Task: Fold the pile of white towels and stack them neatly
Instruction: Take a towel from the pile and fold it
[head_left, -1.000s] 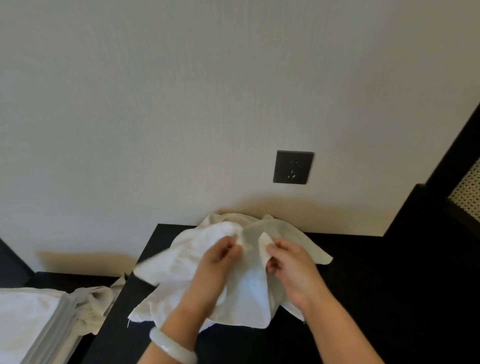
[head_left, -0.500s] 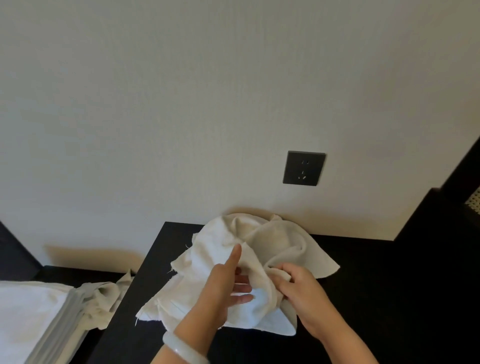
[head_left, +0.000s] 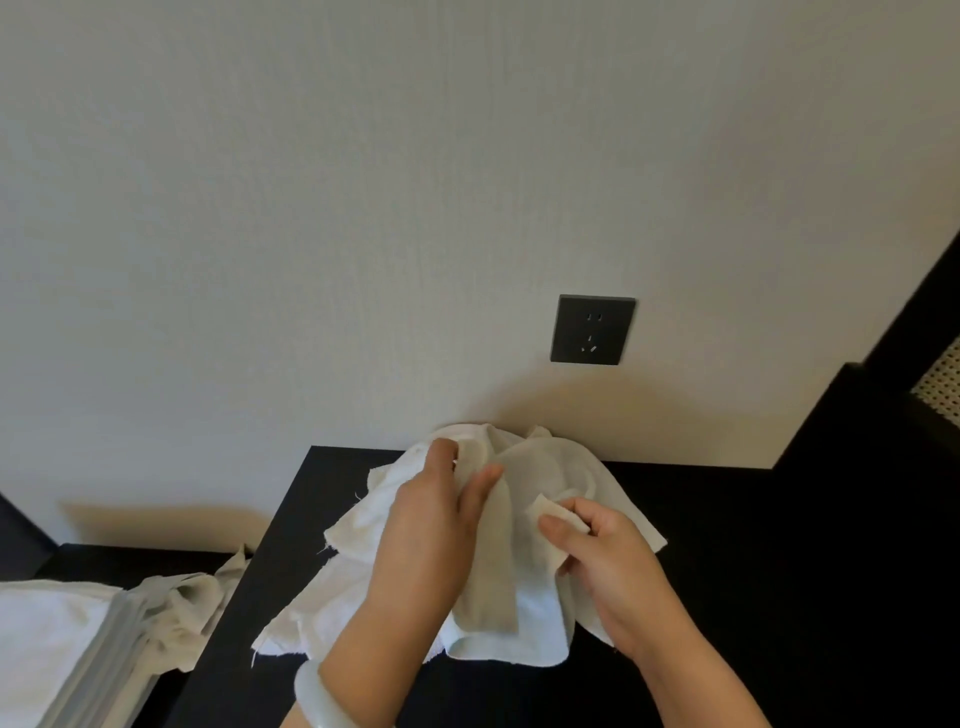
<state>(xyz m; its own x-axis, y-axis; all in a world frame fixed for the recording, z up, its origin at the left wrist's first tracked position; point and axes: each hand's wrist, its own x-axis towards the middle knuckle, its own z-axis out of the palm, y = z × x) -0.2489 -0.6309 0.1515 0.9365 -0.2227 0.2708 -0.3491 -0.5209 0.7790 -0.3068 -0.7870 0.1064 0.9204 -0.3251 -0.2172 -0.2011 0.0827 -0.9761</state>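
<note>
A crumpled white towel (head_left: 550, 499) lies on the black table (head_left: 727, 545) against the far wall; the left hand (head_left: 431, 530) grips a fold, its fingertips hidden in the cloth; the right hand (head_left: 618, 566) pinches a corner between thumb and fingers; folded towels (head_left: 57, 654) at near left are cut off by the frame.

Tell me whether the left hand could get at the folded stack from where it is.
Probably yes: the folded stack lies low on that side with nothing between, but the left hand is busy gripping the towel.
</note>
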